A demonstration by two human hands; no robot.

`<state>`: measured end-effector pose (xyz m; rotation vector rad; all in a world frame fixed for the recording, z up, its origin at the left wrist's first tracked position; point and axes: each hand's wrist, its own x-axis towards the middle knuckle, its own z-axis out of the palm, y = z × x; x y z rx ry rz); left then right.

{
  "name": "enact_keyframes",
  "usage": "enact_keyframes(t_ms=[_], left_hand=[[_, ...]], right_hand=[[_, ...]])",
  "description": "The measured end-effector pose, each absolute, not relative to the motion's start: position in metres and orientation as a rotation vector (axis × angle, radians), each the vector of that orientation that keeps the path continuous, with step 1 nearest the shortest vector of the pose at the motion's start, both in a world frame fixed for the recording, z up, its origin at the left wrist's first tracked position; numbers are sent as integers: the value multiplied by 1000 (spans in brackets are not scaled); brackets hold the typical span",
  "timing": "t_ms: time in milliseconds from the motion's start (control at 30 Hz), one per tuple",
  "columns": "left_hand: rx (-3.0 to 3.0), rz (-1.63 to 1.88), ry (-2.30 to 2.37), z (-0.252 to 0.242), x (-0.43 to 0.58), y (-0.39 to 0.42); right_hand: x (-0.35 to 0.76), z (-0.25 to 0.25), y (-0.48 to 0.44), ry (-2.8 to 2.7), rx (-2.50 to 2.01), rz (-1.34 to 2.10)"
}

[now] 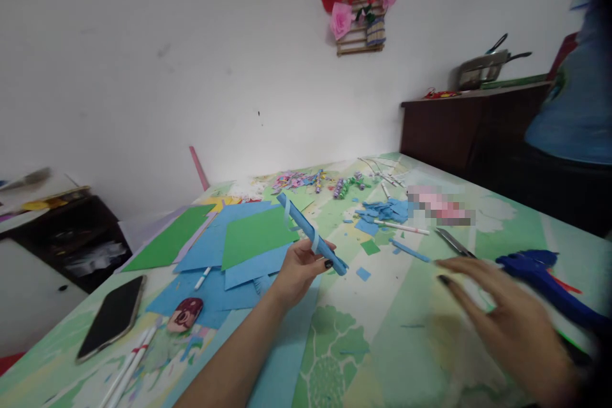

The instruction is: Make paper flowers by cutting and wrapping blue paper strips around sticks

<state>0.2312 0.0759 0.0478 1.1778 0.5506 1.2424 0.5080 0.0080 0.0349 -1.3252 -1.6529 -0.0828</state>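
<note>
My left hand [301,268] is closed round a rolled blue paper tube [312,234], held tilted above the table with a pale strip wound about it. My right hand [502,319] hovers low over the table at the right, fingers stretched out and blurred by motion, holding nothing. Its fingertips lie close to a pair of scissors [454,243] and a blue glue gun [540,271]. Blue and green paper sheets [248,236] lie spread on the table behind the tube.
A black phone [112,315] lies at the left near white sticks [129,366]. Blue paper scraps [382,211] and small rolled paper pieces [315,180] cover the far side. A dark cabinet [459,124] with a pan stands at the right; a person in blue [574,95] is beside it.
</note>
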Motion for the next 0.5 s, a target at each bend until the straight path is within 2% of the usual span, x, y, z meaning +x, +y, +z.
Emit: enact_keyframes(t_ms=[100, 200, 500], left_hand=[[1190, 1226, 566, 48, 232, 74], [1198, 1214, 566, 50, 232, 73], [1210, 1184, 588, 47, 233, 73]], right_hand=[[446, 39, 7, -1779, -1126, 260], [408, 42, 9, -1689, -1103, 449], [395, 43, 18, -1589, -1082, 553]])
